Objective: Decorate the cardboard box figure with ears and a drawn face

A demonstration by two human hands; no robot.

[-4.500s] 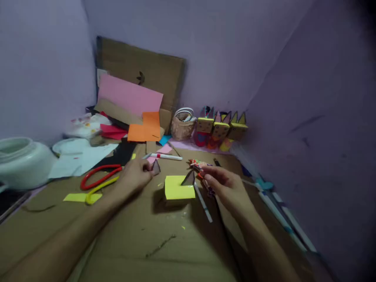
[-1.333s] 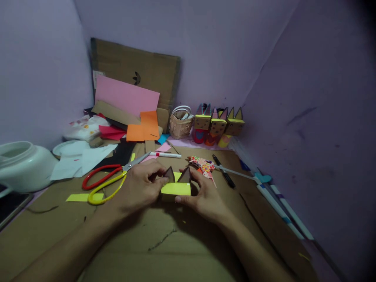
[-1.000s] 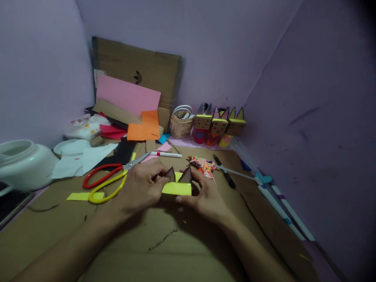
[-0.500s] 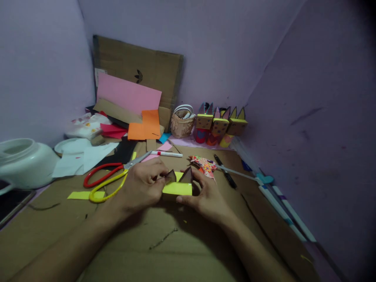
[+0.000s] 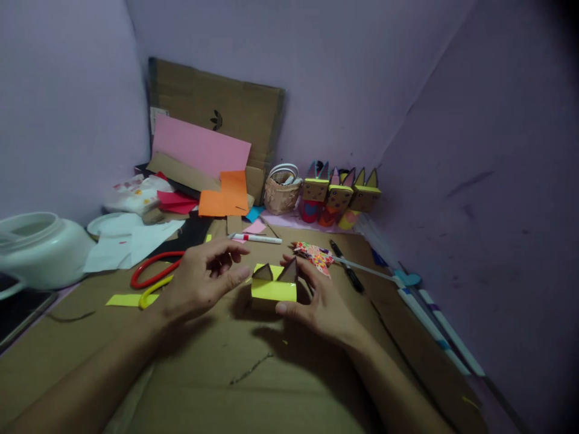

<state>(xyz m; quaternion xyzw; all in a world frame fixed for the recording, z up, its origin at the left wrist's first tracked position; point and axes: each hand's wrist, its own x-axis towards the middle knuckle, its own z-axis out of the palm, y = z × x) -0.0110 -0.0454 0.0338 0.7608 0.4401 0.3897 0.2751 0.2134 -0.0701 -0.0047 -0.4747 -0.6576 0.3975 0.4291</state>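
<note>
left hand (image 5: 199, 283) has let go of the yellow box (image 5: 274, 290) and hangs just beside it, fingers spread; right hand (image 5: 321, 301) still grips the box mid cardboard sheet (image 5: 253, 386), so the left ear (image 5: 262, 272) looks stuck on.

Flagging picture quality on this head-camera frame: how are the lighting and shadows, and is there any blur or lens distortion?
Head view: dim, purplish light with no glare. Soft shadows fall on the cardboard sheet beneath the left hand and right hand. The yellow-topped box is fairly sharp, while the forearms at the bottom edge look soft. The wide lens bends the wall edges, and the upper right corner darkens.
</note>
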